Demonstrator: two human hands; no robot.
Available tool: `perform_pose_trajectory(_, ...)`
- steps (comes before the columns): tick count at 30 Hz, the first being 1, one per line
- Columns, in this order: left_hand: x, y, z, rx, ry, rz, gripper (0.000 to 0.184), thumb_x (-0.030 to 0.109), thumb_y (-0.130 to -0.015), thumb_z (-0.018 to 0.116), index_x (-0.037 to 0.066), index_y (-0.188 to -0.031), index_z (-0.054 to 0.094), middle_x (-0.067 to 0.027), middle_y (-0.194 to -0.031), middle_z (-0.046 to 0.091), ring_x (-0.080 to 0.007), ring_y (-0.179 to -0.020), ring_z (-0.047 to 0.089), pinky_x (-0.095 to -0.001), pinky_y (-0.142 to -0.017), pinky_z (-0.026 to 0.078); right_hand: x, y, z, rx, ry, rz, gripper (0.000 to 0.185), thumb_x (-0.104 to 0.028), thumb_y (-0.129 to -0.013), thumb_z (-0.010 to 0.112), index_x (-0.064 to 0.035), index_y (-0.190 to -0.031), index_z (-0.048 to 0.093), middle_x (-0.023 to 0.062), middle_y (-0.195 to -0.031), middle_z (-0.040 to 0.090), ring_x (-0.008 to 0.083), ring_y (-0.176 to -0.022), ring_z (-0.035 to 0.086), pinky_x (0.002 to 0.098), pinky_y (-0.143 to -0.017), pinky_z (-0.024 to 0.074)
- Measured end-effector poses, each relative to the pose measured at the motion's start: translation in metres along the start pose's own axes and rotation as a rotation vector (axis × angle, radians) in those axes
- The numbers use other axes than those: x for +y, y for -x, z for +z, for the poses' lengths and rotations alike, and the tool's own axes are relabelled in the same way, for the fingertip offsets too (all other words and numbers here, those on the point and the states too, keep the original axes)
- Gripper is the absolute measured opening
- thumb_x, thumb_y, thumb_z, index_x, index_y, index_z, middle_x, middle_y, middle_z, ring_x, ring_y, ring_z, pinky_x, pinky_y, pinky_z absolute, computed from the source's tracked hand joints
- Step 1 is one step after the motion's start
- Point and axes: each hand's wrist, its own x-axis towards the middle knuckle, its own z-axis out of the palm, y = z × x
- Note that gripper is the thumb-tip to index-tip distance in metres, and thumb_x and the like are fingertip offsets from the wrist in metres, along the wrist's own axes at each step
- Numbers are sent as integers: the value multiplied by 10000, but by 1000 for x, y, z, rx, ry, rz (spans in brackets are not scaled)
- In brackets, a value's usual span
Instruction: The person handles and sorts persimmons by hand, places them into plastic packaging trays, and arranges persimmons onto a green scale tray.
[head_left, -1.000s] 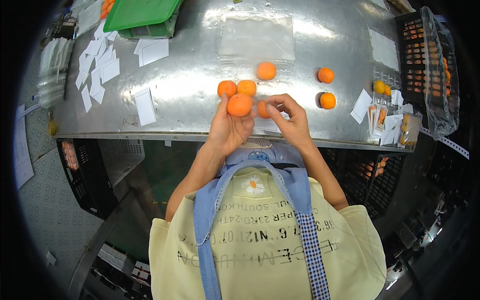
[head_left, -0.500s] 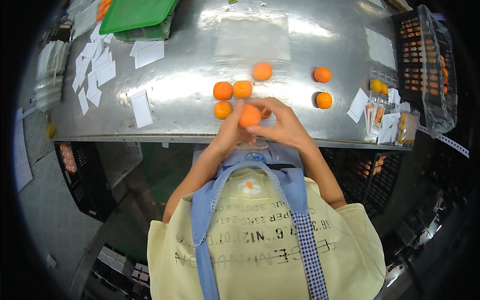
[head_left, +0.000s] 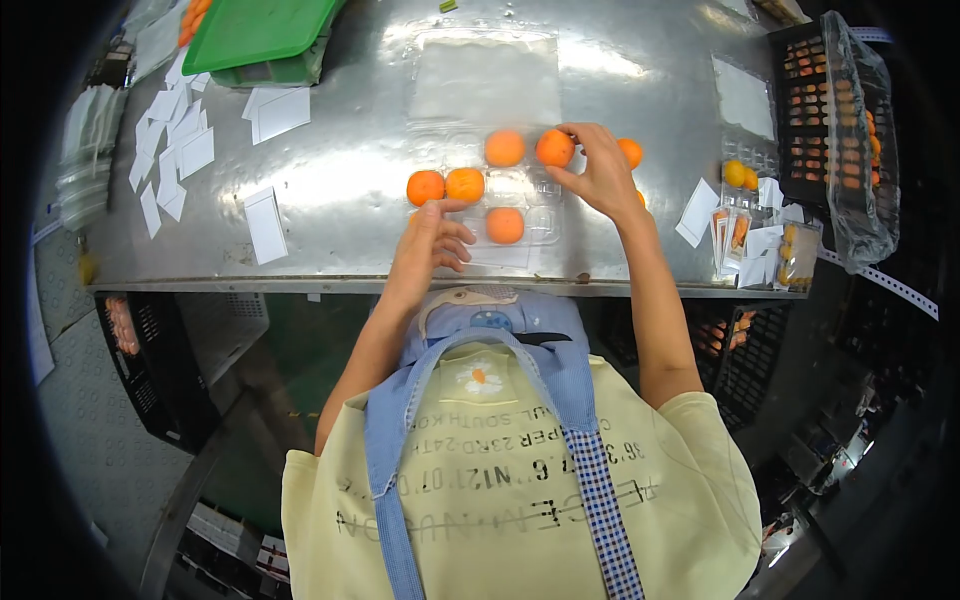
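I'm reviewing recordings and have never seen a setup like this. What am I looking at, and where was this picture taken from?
There is no machine here: a person works with two bare hands. The camera is worn on the head, looking forward and down, so the clothing fills the lower part of the view.

Ahead is a metal table. The right hand holds an orange fruit in its fingers. The left hand has its fingers spread, close to other fruits at a clear plastic tray; whether it touches any is hard to tell.

To the left lie white papers and a green container; to the right stands a black crate.
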Motion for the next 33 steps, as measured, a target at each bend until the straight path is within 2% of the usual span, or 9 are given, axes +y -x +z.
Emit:
perform_pose_trajectory(2,1,0,-3,26,33,3,536,473,-981,301,24,-1204,492,-65,-849,597,-120,-721,558,-252,-647,461,6,-5,4,11,65,-86,398,-189,-690,723,-62,-1049,610,87,-1021,617,279,-940,558,372,-832,455)
perform_pose_trajectory(8,-2,-1,-8,30,37,18,463,409,-991,335,26,-1186,507,-62,-856,596,-111,-725,552,-247,-656,457,10,-11,8,-79,144,-173,387,-194,-685,730,-78,-1038,621,59,-1015,625,258,-948,554,365,-801,459)
perform_pose_trajectory(19,-1,-7,-7,28,26,-2,367,356,-984,409,56,-1127,566,-46,-855,596,-95,-716,555,-229,-646,458,6,-13,8,-109,120,-139,381,-200,-700,723,-95,-1050,617,62,-1024,595,259,-967,552,361,-826,456)
perform_pose_trajectory(33,-7,-3,-12,22,25,24,304,305,-975,463,60,-1118,572,-25,-854,592,-80,-721,554,-215,-641,457,-1,-11,12,-166,62,-65,384,-187,-709,707,-86,-1064,599,89,-1031,580,285,-965,559,368,-805,468)
